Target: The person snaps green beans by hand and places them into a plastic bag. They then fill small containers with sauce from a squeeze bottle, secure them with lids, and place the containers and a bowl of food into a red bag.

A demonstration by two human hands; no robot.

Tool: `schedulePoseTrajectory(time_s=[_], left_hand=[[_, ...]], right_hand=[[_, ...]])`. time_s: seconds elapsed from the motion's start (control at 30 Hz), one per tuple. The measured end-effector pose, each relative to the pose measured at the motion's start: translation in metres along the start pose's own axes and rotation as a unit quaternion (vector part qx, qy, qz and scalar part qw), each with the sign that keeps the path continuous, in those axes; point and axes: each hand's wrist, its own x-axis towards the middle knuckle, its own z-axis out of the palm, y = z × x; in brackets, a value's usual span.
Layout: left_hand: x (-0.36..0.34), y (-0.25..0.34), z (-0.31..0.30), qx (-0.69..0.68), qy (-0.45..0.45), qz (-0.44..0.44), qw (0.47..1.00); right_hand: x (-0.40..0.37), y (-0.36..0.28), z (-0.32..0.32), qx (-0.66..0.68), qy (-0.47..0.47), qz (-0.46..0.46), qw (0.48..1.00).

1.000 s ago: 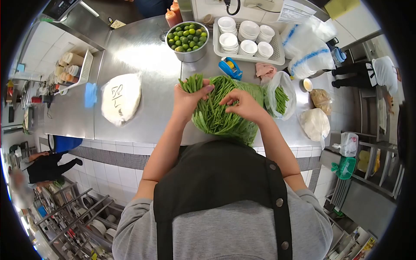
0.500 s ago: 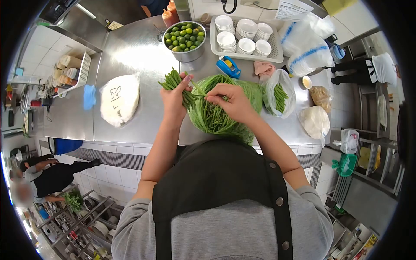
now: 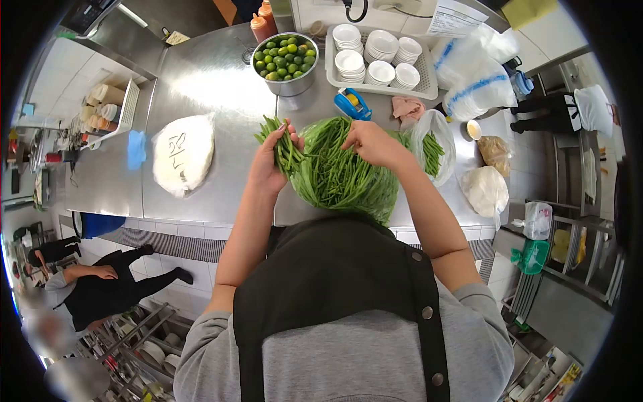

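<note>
My left hand (image 3: 270, 161) is wrapped round a bundle of green beans (image 3: 289, 155), held upright at the left edge of a large open plastic bag (image 3: 307, 191). Loose green beans (image 3: 335, 175) fill that bag. Over its upper right part is my right hand (image 3: 377, 145), fingers curled together with the tips down at the beans; whatever lies between them is hidden. A smaller clear bag (image 3: 450, 153), also with green beans (image 3: 432, 153) in it, stands to the right.
Behind are a metal pot of limes (image 3: 287, 60), a blue tape dispenser (image 3: 353, 104) and a basket (image 3: 429, 86) of stacked white dishes. A marked white bag (image 3: 184, 155) lies left. Co-workers (image 3: 100, 285) are at the lower left; another person (image 3: 569, 110) stands far right.
My right hand has moved right, away from the bundle and over the beans in the large bag. My left hand keeps the bundle, slightly turned. A co-worker at lower left has stepped further into view.
</note>
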Motion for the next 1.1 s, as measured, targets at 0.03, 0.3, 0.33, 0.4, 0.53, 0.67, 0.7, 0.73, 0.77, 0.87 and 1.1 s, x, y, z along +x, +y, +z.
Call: schedulePoseTrajectory(time_s=[0.03, 0.3, 0.33, 0.4, 0.53, 0.67, 0.7, 0.73, 0.77, 0.87, 1.1], left_hand=[[-0.001, -0.002, 0.000, 0.005, 0.007, -0.003, 1.000], [-0.002, -0.018, 0.000, 0.017, 0.048, -0.069, 0.996], [-0.004, -0.018, 0.001, 0.044, 0.054, -0.064, 0.996], [-0.007, -0.019, 0.007, 0.101, 0.079, -0.038, 0.991], [-0.010, -0.028, 0.023, 0.321, 0.073, 0.052, 0.943], [-0.005, -0.041, 0.029, 0.477, 0.015, 0.052, 0.877], [-0.005, -0.043, 0.031, 0.485, 0.008, 0.055, 0.873], [-0.006, -0.044, 0.035, 0.492, 0.000, 0.058, 0.869], [-0.006, -0.043, 0.038, 0.500, -0.007, 0.061, 0.864], [-0.011, -0.036, 0.045, 0.520, -0.024, 0.069, 0.851], [-0.021, -0.033, 0.047, 0.492, -0.022, 0.065, 0.868]], right_hand=[[0.004, 0.010, 0.014, -0.037, 0.007, 0.001, 0.999], [0.029, 0.032, 0.043, -0.192, 0.104, -0.066, 0.974], [0.028, 0.032, 0.041, -0.188, 0.120, -0.085, 0.971], [0.024, 0.028, 0.033, -0.136, 0.117, -0.098, 0.979], [0.004, -0.011, -0.004, 0.019, 0.055, -0.075, 0.996], [-0.016, -0.037, -0.019, 0.031, 0.041, -0.110, 0.993], [-0.018, -0.042, -0.022, 0.040, 0.037, -0.101, 0.993], [-0.020, -0.047, -0.026, 0.048, 0.033, -0.093, 0.994], [-0.021, -0.050, -0.027, 0.057, 0.029, -0.085, 0.994], [-0.023, -0.051, -0.022, 0.190, 0.074, -0.044, 0.978], [-0.027, -0.042, -0.023, 0.151, 0.085, -0.001, 0.985]])
